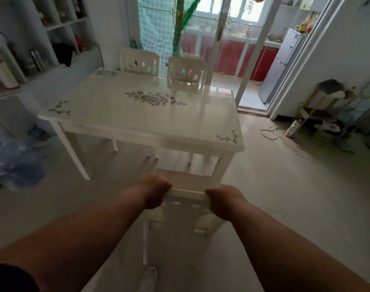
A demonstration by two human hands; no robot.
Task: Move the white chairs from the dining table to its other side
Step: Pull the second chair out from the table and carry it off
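Observation:
A white chair (187, 182) stands just in front of me at the near side of the white dining table (108, 121), its seat partly under the table edge. My left hand (156, 190) grips the left end of its top rail and my right hand (223, 200) grips the right end. Two more white chairs stand at the table's far side, one at the left (139, 62) and one at the right (187, 72). The glossy tabletop has flower prints.
White shelving (59, 24) lines the left wall. A blurred blue plastic bag (13, 161) lies on the floor at left. A sliding glass door (219, 39) leads to the kitchen with a fridge (283, 64). Clutter and a cable (268, 133) sit at right.

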